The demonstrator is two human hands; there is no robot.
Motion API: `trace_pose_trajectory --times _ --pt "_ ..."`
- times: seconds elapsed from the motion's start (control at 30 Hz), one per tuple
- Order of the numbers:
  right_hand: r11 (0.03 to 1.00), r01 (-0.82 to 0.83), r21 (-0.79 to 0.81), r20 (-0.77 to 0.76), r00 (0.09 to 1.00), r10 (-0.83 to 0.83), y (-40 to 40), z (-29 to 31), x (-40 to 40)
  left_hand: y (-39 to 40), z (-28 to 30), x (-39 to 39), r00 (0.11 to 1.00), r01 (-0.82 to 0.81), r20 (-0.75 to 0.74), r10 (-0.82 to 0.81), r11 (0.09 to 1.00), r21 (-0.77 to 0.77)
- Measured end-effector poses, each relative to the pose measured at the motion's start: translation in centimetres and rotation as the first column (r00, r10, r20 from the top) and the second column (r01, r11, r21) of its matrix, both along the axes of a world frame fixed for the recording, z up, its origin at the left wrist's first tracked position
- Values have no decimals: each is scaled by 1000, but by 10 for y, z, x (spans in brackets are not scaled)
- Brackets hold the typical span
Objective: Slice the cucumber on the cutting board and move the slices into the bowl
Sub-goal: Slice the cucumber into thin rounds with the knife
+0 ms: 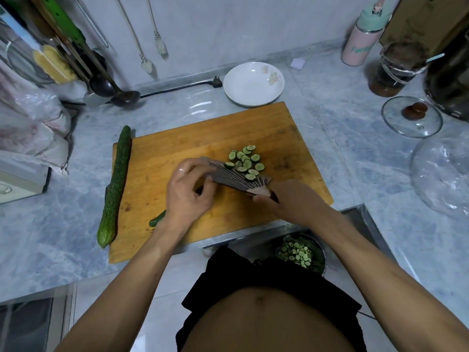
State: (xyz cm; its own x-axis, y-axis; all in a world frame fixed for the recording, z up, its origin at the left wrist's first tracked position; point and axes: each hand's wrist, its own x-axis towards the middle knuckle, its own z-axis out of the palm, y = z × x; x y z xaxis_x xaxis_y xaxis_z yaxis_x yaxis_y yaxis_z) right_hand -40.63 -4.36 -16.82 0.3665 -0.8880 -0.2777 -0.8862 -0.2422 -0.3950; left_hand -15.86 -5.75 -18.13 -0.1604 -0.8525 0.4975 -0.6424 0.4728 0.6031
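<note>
Cucumber [115, 186], whole, lies along the left edge of the board [177, 143], half on the counter [63, 237], untouched. A short green end piece [157, 220] sits near the left wrist at the near side of the board.

Left hand [186, 191]: fingers curled, tips against the knife [236, 177] blade's left part; steadying it, or pushing slices on, cannot tell which.

Knife lies tilted low across the board's middle, a few slices resting on its face. Main pile of slices [245, 161] sits just beyond the blade, right of centre.

Right hand [286, 199]: wrapped round the knife handle, firm grip.

Bowl [302, 252], metal, sits below the counter edge at near right, in what looks like a sink, already holding many slices. White dish [253, 83] stands at the far side of the board, nothing in it.

Judgement: one batch cut; step in hand is loading the blade for transfer to the bowl.

Risks:
- Slices slide off the blade on the carry; the bowl is lower and off the board, so strays would drop into the sink or onto the floor.
- Left fingertips are on the blade; a slip toward the edge could cut them.
- Whole cucumber overhangs the board edge and could roll if the board is nudged.
</note>
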Motion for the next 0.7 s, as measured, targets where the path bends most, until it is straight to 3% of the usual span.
trace_pose_trajectory --times 0.07,0.17,0.3,0.37,0.43,0.53,0.7 --pt "998 -38 -58 -93 995 33 2 -2 -1 -8 8 -7 968 158 168 -186 973 171" --pt "989 -77 -125 -159 986 57 6 -4 -5 -23 10 -16 888 161 334 -317 893 421" --pt "985 -88 -150 -175 983 61 9 -7 -12 -49 11 -33 784 157 412 -463 791 591" --pt "985 -76 -153 -162 985 51 9 -7 -13 -60 10 -42 786 124 398 -474 751 649" --pt "987 -66 -149 -157 987 42 7 -5 -14 -65 10 -46 813 126 369 -450 755 643" --pt "990 -46 -132 -138 990 27 6 -3 -17 -60 21 -49 841 221 342 -420 842 491" --pt "986 -62 -156 -109 993 46 6 -5 -22 -51 24 -65 771 300 353 -530 791 533"
